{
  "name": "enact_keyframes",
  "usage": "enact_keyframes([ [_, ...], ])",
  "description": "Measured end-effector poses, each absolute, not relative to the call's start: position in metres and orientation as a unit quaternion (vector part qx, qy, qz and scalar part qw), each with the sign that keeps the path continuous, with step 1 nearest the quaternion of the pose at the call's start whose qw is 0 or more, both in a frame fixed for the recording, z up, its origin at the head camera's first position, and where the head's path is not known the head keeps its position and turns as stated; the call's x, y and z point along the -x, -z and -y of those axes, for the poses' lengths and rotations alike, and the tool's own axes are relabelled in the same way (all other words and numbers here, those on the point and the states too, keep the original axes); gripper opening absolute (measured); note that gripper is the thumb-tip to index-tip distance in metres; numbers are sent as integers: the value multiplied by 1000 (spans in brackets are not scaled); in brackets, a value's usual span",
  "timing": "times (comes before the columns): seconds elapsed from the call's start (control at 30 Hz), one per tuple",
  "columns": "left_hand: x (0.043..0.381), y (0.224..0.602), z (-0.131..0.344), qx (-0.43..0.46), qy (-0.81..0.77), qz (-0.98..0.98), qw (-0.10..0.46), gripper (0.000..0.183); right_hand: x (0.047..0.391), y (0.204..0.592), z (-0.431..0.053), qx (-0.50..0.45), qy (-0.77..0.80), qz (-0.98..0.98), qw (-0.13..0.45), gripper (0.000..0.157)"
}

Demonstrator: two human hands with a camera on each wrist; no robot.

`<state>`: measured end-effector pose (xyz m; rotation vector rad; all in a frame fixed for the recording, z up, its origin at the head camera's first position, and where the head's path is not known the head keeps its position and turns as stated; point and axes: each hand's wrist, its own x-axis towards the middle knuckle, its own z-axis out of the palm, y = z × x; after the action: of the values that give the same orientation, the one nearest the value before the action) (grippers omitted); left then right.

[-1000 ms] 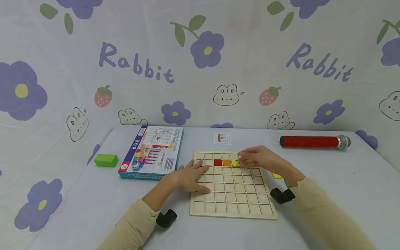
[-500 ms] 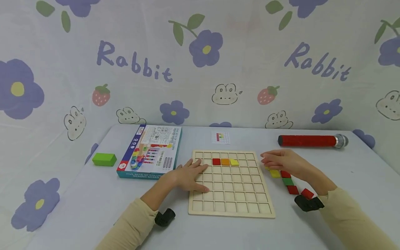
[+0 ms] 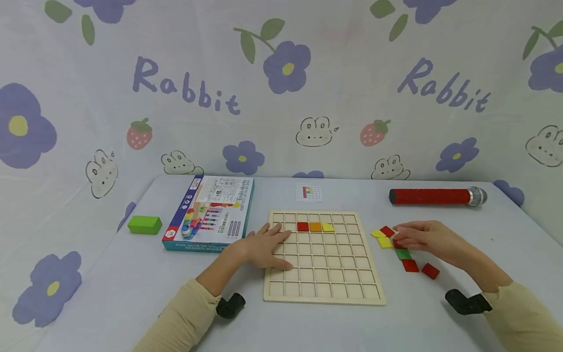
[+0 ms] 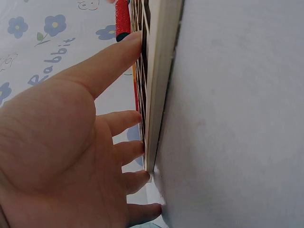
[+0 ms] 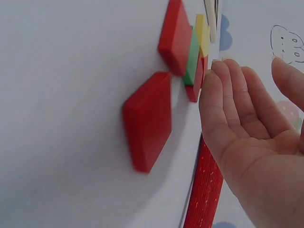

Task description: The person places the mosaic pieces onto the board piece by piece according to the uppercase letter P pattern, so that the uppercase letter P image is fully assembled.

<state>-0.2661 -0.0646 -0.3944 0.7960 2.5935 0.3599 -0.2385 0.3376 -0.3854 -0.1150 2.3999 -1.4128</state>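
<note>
My left hand (image 3: 266, 247) rests spread on the left edge of a wooden grid board (image 3: 327, 264). In the left wrist view its thumb and fingertips touch the board's rim. A red tile (image 3: 302, 227), an orange tile (image 3: 315, 227) and a yellow tile (image 3: 327, 227) sit side by side in one row of cells. Right of the board, my right hand (image 3: 433, 239) hovers at a scatter of loose tiles, its fingers partly covering a red one. In the right wrist view the thumb stands apart from the loosely bent fingers. A green tile (image 3: 403, 254) and a red tile (image 3: 430, 271) lie nearby.
A boxed bead set (image 3: 211, 210) lies left of the board, with a green block (image 3: 144, 225) beyond it. Behind the board is a small pattern card (image 3: 308, 193). A red microphone-like tube (image 3: 431, 196) lies at the back right, before a patterned cloth.
My right hand has left the yellow tile in the board and moved right, over the loose tiles. My left hand has stayed on the board's edge.
</note>
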Motion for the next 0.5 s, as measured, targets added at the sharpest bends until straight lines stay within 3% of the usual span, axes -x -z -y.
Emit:
enact_keyframes([
  [0.5,266,395,65,-293,-124,-927,198,83,213,397,-371,4,410,-897,166,68],
])
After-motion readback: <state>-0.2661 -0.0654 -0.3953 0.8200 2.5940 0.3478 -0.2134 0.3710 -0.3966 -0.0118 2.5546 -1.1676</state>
